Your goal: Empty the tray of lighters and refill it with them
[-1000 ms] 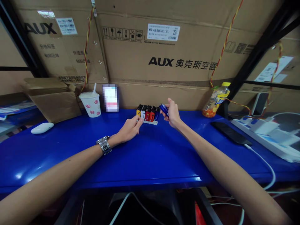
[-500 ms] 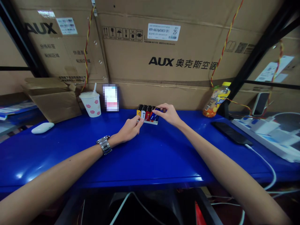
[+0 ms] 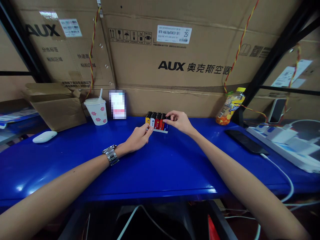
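Observation:
A row of disposable lighters (image 3: 155, 120) in yellow, white, red, orange and blue stands upright in a white display tray (image 3: 161, 131). My left hand (image 3: 137, 138) grips the tray's left end, with its fingertips against the yellow and white lighters. My right hand (image 3: 180, 122) pinches a blue lighter (image 3: 165, 126) at the right end of the row. Its fingers cover the lighter's top, and the lighter appears seated in the tray.
The blue table (image 3: 160, 170) carries a white mouse (image 3: 45, 136), a paper cup with straw (image 3: 96, 111), a pixelated card (image 3: 117, 105), a juice bottle (image 3: 230, 106), a black phone (image 3: 246, 141) and a white power strip (image 3: 280, 143) with cables. Large cardboard boxes stand behind.
My right hand has moved the blue lighter down from above the tray into the right end of the row. My left hand has stayed at the tray's left end.

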`<action>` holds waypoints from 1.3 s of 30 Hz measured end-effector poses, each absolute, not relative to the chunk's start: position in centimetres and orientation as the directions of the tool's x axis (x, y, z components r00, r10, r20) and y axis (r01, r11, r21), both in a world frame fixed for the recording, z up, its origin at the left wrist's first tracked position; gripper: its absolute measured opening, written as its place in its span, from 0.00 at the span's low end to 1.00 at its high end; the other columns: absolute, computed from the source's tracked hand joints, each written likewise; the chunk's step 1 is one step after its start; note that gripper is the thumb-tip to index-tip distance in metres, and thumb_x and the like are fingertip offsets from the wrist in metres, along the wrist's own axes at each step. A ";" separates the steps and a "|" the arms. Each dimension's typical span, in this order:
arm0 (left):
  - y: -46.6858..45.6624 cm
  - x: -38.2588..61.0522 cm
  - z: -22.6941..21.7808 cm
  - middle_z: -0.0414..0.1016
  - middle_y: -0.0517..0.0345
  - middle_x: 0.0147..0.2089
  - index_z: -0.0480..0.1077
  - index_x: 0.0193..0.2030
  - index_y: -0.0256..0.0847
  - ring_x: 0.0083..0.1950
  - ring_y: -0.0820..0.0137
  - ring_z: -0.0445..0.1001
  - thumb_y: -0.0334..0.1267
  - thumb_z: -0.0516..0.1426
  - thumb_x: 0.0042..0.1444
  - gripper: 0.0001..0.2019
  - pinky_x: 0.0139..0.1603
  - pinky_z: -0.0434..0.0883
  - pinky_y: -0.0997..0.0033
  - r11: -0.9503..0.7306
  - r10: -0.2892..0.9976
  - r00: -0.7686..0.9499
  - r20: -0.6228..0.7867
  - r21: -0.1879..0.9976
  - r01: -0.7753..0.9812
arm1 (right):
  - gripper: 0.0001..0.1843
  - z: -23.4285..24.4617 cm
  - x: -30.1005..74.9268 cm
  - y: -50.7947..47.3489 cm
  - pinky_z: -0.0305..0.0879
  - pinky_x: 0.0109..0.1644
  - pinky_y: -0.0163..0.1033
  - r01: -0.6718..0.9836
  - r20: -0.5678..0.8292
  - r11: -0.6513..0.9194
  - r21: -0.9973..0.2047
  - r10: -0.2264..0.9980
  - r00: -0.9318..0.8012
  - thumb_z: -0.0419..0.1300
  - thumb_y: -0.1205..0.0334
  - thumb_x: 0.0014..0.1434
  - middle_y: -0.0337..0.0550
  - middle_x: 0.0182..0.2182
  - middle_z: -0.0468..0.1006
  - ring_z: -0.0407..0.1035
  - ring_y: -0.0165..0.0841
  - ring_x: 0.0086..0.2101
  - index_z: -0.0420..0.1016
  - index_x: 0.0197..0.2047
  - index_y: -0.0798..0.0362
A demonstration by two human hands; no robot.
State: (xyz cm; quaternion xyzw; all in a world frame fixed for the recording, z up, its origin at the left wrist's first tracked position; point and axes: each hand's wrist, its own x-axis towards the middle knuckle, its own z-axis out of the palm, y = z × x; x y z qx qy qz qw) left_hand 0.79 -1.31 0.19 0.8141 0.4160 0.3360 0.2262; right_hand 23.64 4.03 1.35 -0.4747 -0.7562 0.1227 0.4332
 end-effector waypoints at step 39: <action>4.3 12.6 6.1 0.61 0.28 0.63 0.54 0.67 0.40 0.58 0.40 0.66 0.62 0.42 0.59 0.37 0.51 0.66 0.45 -0.465 0.885 0.465 -0.008 -0.003 0.885 | 0.19 0.6 28.2 6.3 0.63 0.48 0.53 0.775 0.381 0.034 -0.631 0.884 0.271 0.42 0.47 0.62 0.52 0.37 0.77 0.70 0.47 0.44 0.66 0.44 0.49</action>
